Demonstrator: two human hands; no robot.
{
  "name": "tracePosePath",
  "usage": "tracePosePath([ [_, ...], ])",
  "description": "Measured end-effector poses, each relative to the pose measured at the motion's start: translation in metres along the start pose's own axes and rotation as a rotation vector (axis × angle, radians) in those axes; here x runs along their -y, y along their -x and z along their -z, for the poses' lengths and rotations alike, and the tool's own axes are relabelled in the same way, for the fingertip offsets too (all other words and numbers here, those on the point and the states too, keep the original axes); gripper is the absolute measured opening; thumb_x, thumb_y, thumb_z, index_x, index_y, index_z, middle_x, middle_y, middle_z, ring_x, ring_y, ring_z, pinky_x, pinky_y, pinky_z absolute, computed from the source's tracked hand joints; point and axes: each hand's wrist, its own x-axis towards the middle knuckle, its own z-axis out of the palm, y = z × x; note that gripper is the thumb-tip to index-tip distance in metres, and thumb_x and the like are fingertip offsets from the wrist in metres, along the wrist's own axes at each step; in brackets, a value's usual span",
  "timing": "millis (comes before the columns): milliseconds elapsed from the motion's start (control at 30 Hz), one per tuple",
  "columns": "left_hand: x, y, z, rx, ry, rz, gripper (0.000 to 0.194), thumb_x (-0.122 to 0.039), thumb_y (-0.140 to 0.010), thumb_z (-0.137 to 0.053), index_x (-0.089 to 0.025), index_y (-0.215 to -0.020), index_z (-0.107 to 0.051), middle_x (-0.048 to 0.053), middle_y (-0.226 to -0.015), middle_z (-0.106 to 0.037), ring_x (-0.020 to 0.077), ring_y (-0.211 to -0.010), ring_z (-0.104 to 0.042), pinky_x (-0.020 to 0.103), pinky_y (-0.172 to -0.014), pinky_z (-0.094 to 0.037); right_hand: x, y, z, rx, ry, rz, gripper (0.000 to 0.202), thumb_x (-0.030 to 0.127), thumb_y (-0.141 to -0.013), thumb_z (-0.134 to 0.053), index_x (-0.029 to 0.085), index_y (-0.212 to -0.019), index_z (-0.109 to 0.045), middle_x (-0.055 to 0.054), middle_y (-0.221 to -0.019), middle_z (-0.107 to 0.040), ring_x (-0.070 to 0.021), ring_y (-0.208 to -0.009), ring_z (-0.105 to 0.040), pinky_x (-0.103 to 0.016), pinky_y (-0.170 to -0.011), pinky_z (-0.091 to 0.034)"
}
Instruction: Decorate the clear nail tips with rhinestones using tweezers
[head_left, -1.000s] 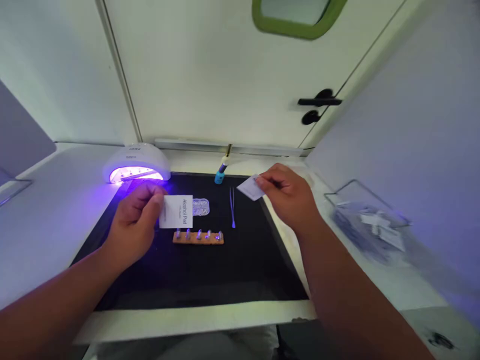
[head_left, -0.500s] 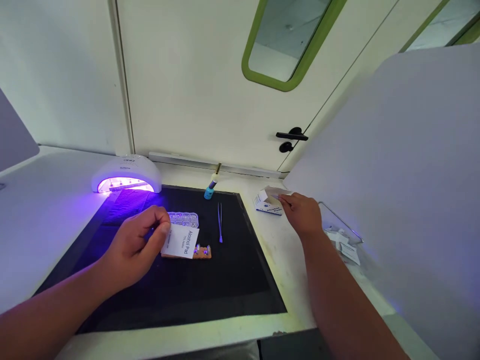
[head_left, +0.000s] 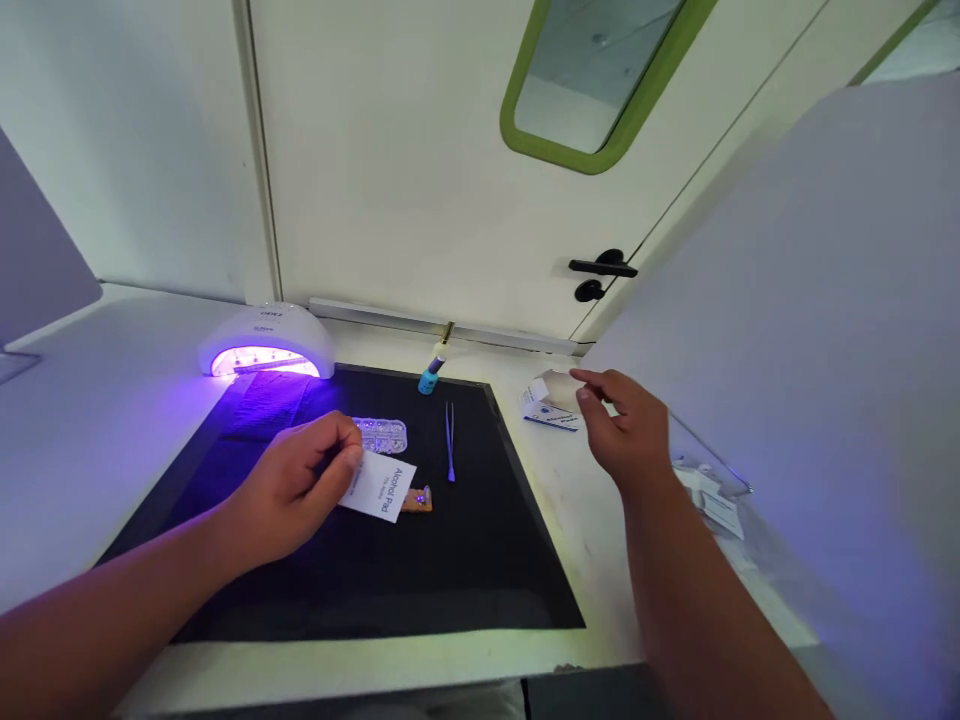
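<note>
Pinched in my left hand [head_left: 307, 485] is a white alcohol pad packet [head_left: 381, 487], held above the black mat [head_left: 450, 570]. The packet partly covers a small brown strip [head_left: 417, 499] with shiny pieces on it. Behind that hand lies a clear compartment case [head_left: 386, 436] of small sparkling bits. My right hand [head_left: 626, 425] is at the right beside the open alcohol pads box [head_left: 551, 412]; its thumb and forefinger are apart, with nothing visible between them. Tweezers [head_left: 450, 445] lie on the mat between my hands.
A white nail lamp [head_left: 266, 335] glows purple at the back left. A blue bottle [head_left: 428, 381] stands at the mat's far edge. To the right, a clear container [head_left: 716, 505] holds white packets. A divider panel [head_left: 810, 350] rises along the right side.
My right thumb and forefinger have parted at the box, where they were pinched together before. My left hand still holds the packet. The whole view has shifted slightly.
</note>
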Motion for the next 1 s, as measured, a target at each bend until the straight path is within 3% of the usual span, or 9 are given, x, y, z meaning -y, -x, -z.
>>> tracePosePath([
  [100, -0.005, -0.003, 0.0, 0.029, -0.012, -0.015, 0.021, -0.022, -0.091, -0.042, -0.019, -0.071, -0.046, -0.006, -0.055, -0.045, 0.0073, -0.047, -0.04, 0.018, -0.044, -0.033, 0.05, 0.0, -0.003, 0.076, -0.251, 0.191, 0.028, 0.034, -0.098, -0.046, 0.018, -0.113, -0.063, -0.006, -0.087, -0.062, -0.0207, -0.086, -0.061, -0.04, -0.081, -0.052],
  [233, -0.008, -0.002, -0.003, 0.089, -0.037, -0.06, 0.018, -0.02, -0.09, -0.042, -0.018, -0.072, -0.044, -0.006, -0.057, -0.046, 0.0069, -0.048, -0.04, 0.018, -0.047, -0.033, 0.132, 0.007, -0.023, 0.378, -0.522, 0.426, 0.028, 0.037, -0.088, -0.061, 0.02, -0.11, -0.063, -0.007, -0.099, -0.065, -0.0188, -0.088, -0.06, -0.033, -0.077, -0.05],
  [333, -0.005, 0.002, -0.006, 0.112, -0.059, -0.069, 0.015, -0.018, -0.09, -0.043, -0.018, -0.075, -0.045, -0.007, -0.057, -0.045, 0.0066, -0.048, -0.039, 0.019, -0.048, -0.031, 0.17, 0.017, -0.036, 0.493, -0.629, 0.479, 0.017, 0.031, -0.088, -0.058, 0.018, -0.078, -0.057, -0.001, -0.074, -0.057, -0.0135, -0.068, -0.052, -0.026, -0.062, -0.043],
  [467, 0.0, 0.007, -0.009, 0.163, -0.068, -0.038, 0.01, -0.016, -0.09, -0.046, -0.018, -0.08, -0.046, -0.008, -0.057, -0.041, 0.0063, -0.047, -0.037, 0.019, -0.048, -0.028, 0.174, 0.028, -0.043, 0.532, -0.725, 0.423, 0.027, 0.023, -0.093, -0.044, 0.019, -0.066, -0.044, 0.003, -0.062, -0.045, -0.01, -0.056, -0.042, -0.023, -0.054, -0.035],
  [667, 0.001, 0.008, -0.009, 0.248, -0.034, 0.004, 0.01, -0.014, -0.09, -0.049, -0.018, -0.081, -0.046, -0.008, -0.059, -0.041, 0.0057, -0.049, -0.036, 0.019, -0.05, -0.027, 0.164, 0.029, -0.043, 0.541, -0.798, 0.356, 0.022, 0.017, -0.09, -0.047, 0.018, -0.068, -0.047, 0.004, -0.062, -0.046, -0.0081, -0.055, -0.043, -0.021, -0.054, -0.036],
  [1000, -0.003, 0.003, -0.004, 0.406, 0.176, 0.131, 0.021, -0.013, -0.091, -0.049, -0.015, -0.071, -0.051, -0.007, -0.059, -0.045, 0.0047, -0.055, -0.041, 0.016, -0.054, -0.034, 0.161, 0.032, -0.047, 0.581, -0.793, 0.427, 0.023, 0.013, -0.087, -0.049, 0.017, -0.065, -0.045, 0.005, -0.06, -0.044, -0.0075, -0.054, -0.041, -0.021, -0.052, -0.031],
])
